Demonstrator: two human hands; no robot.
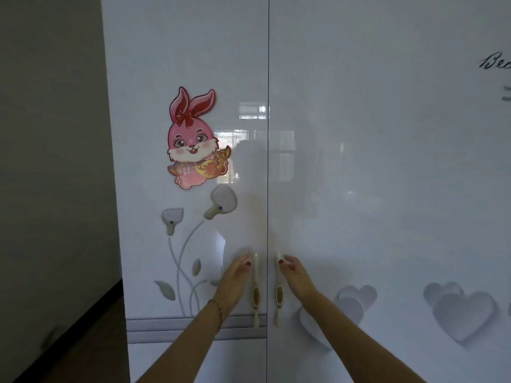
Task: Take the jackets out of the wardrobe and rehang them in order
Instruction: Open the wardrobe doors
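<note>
Head view showed the glossy white wardrobe shut; left hand and right hand curled fingers around its 2 cream handles, no jackets out yet.

two doors, two handles, one rabbit sticker

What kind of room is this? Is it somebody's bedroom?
Probably a bedroom at home, though only a little shows. A tall glossy white wardrobe fills the view, with a pink rabbit sticker and printed hearts. The left hand and right hand reach for its door handles.
</note>
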